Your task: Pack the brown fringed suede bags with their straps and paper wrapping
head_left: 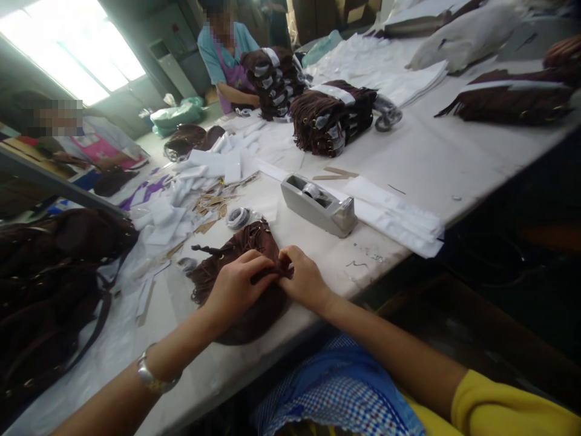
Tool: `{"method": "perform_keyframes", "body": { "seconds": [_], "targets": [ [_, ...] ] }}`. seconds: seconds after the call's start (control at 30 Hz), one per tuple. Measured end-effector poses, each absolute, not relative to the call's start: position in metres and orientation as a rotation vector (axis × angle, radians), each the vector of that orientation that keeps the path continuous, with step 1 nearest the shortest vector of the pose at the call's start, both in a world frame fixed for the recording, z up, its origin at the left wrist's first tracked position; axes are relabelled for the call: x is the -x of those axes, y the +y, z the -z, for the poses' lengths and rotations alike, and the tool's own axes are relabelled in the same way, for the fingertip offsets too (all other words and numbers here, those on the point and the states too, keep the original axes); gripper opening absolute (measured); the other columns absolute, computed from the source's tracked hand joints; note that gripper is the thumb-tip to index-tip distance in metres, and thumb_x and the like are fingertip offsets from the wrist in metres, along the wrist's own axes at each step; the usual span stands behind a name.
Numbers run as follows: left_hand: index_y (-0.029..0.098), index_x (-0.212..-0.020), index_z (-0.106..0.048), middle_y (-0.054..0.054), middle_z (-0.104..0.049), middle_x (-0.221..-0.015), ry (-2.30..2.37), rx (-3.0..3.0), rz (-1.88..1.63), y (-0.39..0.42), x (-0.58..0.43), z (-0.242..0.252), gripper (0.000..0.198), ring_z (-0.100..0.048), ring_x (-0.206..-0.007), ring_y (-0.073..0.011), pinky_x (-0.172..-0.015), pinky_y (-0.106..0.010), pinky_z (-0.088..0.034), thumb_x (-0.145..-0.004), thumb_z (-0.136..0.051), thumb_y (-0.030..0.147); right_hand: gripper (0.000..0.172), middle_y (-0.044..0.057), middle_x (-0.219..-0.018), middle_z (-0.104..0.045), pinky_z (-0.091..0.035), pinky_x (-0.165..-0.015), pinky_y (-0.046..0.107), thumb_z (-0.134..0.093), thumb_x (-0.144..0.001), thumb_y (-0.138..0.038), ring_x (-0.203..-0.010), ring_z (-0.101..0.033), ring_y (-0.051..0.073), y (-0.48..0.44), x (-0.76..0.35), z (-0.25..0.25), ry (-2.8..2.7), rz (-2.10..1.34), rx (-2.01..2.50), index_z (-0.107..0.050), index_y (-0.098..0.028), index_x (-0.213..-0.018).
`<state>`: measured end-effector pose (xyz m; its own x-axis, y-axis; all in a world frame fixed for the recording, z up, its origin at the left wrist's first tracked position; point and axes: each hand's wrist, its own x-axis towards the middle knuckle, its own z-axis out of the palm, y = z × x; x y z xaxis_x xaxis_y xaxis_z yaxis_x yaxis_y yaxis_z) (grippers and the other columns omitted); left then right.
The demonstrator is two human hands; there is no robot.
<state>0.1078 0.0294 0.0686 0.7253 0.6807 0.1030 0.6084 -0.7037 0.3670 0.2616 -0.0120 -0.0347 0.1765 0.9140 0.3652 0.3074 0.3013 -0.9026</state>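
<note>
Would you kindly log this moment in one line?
left hand: pinching brown bag | right hand: pinching same bag | nearby: tape dispenser | surface: white table

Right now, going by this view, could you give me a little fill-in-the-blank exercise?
The left hand and right hand touch a bag coloured ____.
The tape dispenser stands nearer the ____ hand.
The sleeve on the right arm is coloured ____.

Missing words: brown; right; yellow.

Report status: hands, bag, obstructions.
Left hand, right hand: pinching bag. Bag lying on table. Tape dispenser beyond right hand, apart from bag; nothing seen blocking.
</note>
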Motion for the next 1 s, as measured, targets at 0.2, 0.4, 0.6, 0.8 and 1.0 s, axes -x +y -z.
{"method": "perform_keyframes", "body": {
  "seconds": [0.2, 0.4, 0.6, 0.8, 1.0],
  "targets": [
    [0.023, -0.092, -0.071, 0.000, -0.066, -0.092, 0.972, -2.716, -0.507, 0.015, -0.109, -0.058, 0.009, -0.063, -0.080, -0.0135, -0.071, -0.025, -0.048, -0.092, -0.062, 0.024, 0.016, -0.002, -0.083, -0.058, -0.043, -0.070, 0.025, -0.057, -0.079, -0.014, -0.074, -0.054, 0.015, -0.015, -0.261, 0.037, -1.431, -0.685, 1.178, -0.053, -0.023, -0.091],
    [0.022, -0.086, -0.067, -0.001, -0.064, -0.088, 1.125, -2.712, -0.527, 0.013, -0.125, -0.046, 0.008, -0.062, -0.080, -0.0162, -0.071, -0.028, -0.047, -0.091, -0.061, 0.023, 0.015, -0.004, -0.076, -0.055, -0.037, -0.065, 0.025, -0.061, -0.074, -0.014, -0.070, -0.051, 0.014, -0.008, -0.264, 0.039, -1.452, -0.709, 1.289, -0.052, -0.022, -0.083],
    [0.028, -0.128, -0.056, -0.005, -0.062, -0.128, 1.291, -2.842, -0.225, 0.023, -0.094, -0.073, 0.048, -0.057, -0.116, -0.0290, -0.094, -0.041, -0.048, -0.083, -0.071, 0.030, 0.012, -0.006, -0.068, -0.056, -0.037, -0.062, 0.024, -0.066, -0.077, -0.019, -0.066, -0.053, 0.013, -0.010, -0.267, 0.034, -1.365, -0.666, 1.317, -0.054, -0.021, -0.073],
    [0.025, -0.119, -0.061, -0.005, -0.068, -0.111, 1.615, -2.576, -0.324, 0.024, -0.044, -0.055, 0.039, -0.065, -0.100, -0.0289, -0.082, -0.039, -0.052, -0.081, -0.066, 0.032, 0.029, 0.004, -0.099, -0.065, -0.051, -0.071, 0.027, -0.070, -0.082, -0.026, -0.081, -0.061, 0.017, -0.015, -0.269, 0.032, -1.376, -0.633, 1.252, -0.063, -0.022, -0.109],
    [0.022, -0.111, -0.062, -0.006, -0.068, -0.105, 1.408, -2.666, -0.573, 0.018, -0.039, -0.033, 0.028, -0.062, -0.099, -0.0267, -0.084, -0.037, -0.050, -0.083, -0.059, 0.025, 0.031, 0.004, -0.102, -0.066, -0.056, -0.073, 0.025, -0.071, -0.082, -0.025, -0.088, -0.064, 0.016, -0.008, -0.295, 0.023, -1.539, -0.852, 1.113, -0.070, -0.023, -0.113]
  ]
}}
